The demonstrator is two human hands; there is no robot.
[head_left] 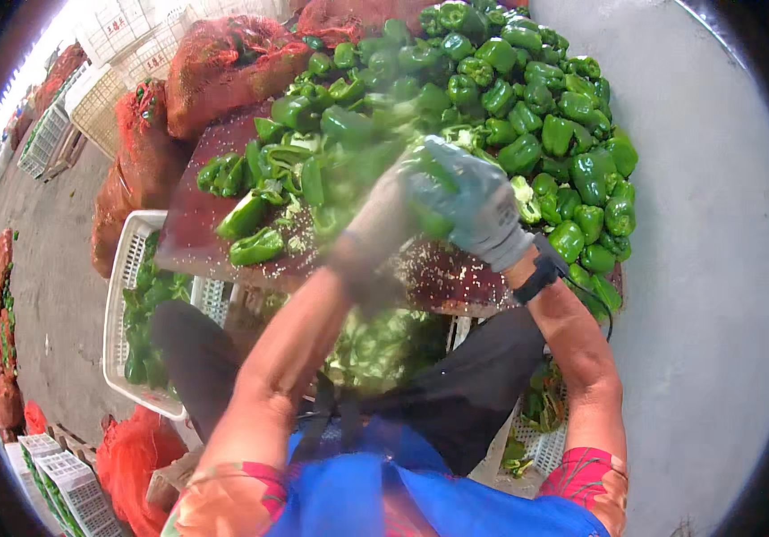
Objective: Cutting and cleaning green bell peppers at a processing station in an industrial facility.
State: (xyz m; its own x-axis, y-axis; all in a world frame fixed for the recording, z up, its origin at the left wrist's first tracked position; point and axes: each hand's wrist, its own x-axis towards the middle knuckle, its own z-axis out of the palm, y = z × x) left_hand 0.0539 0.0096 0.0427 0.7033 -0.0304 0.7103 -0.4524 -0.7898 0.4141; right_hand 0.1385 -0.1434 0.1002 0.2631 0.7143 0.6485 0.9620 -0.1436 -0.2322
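My right hand (pixel 478 201), in a grey-and-green coated glove with a dark band on the wrist, is closed around a green bell pepper (pixel 433 167), partly hidden by its fingers. Against it from the left comes my left hand (pixel 382 210), also in a pale glove; blur and the other hand hide its fingers. Both are over a dark red board (pixel 214 219) strewn with pale seeds. Split green pepper pieces (pixel 257 246) lie left of my hands. Beyond them and to the right rises a large pile of whole green bell peppers (pixel 527 116).
A white crate (pixel 116 336) with green pepper pieces stands at my left knee. Below the board, between my legs, is a blurred pale green heap (pixel 384 349). Red mesh sacks (pixel 223 67) line the far left, near stacked crates (pixel 98 103). Another crate (pixel 550 447) holds scraps at right.
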